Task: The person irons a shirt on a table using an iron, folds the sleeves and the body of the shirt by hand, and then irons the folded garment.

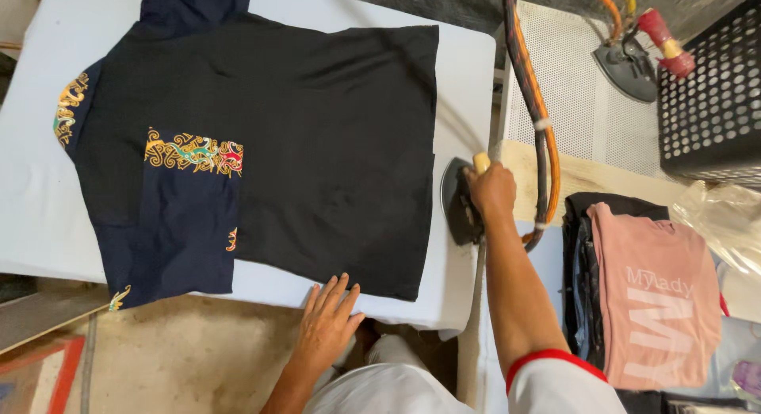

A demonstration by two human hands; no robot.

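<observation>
**Iron at the right edge of the pressing table, dark shirt laid flat**

The iron (460, 201) stands at the right edge of the white padded pressing table (468, 73), just off the right hem of the shirt. The right hand (491, 190) is closed around the iron's handle; a pale end of the handle shows above the knuckles. The right forearm runs from the near edge of the view up to the iron, and a white sleeve with a red cuff covers the upper arm.

The dark shirt (333, 144) lies flat across the table, body spread toward the right, collar end toward the left. A navy panel with gold, green and red ornament (194, 154) sits on its near-left part; a similar ornament marks the sleeve at the far left.

The left hand (326, 323) rests flat on the near edge of the table, fingers extended and slightly spread, fingertips touching the near hem of the shirt. It holds nothing.

A thick cable wrapped in orange and black (535, 105) hangs from the far side down to the iron's right.

Right of the table:
- A stack of folded garments, with a pink shirt (658, 303) on top of dark items.
- A perforated white surface (571, 97) at the far right, carrying a second iron (626, 69) with a red handle.
- A black perforated basket (713, 97) at the far-right corner.
- Clear plastic wrap (725, 220) just near the basket.
</observation>
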